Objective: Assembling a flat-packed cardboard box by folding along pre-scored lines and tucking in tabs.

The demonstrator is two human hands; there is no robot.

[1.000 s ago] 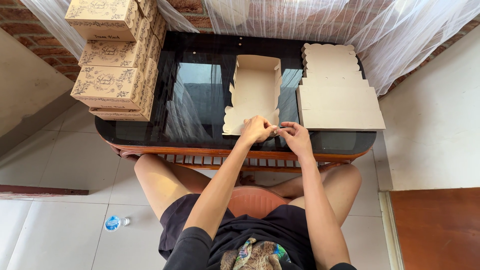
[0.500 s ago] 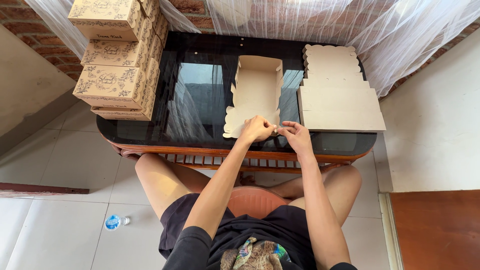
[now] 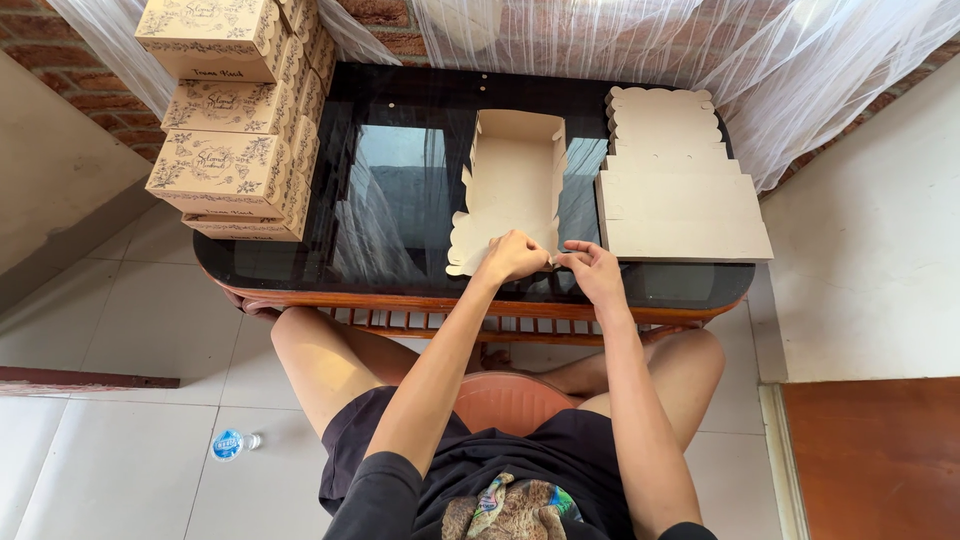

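Both hands [image 3: 555,265] pinch near flap of cardboard box [image 3: 510,185].

A black glass-topped table [image 3: 400,190] carries three things — stacked printed boxes [image 3: 232,120], a half-folded box [image 3: 512,185], flat cardboard blanks [image 3: 675,190].

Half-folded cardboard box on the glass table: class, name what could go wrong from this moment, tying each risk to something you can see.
1. Both hands, left hand and right hand, pinch the near end of the half-folded box; its scalloped flap could crease or tear.
2. The stack of finished boxes overhangs the far left edge of the glass table; a nudge might topple it.
3. The flat blanks may slide on the glass.
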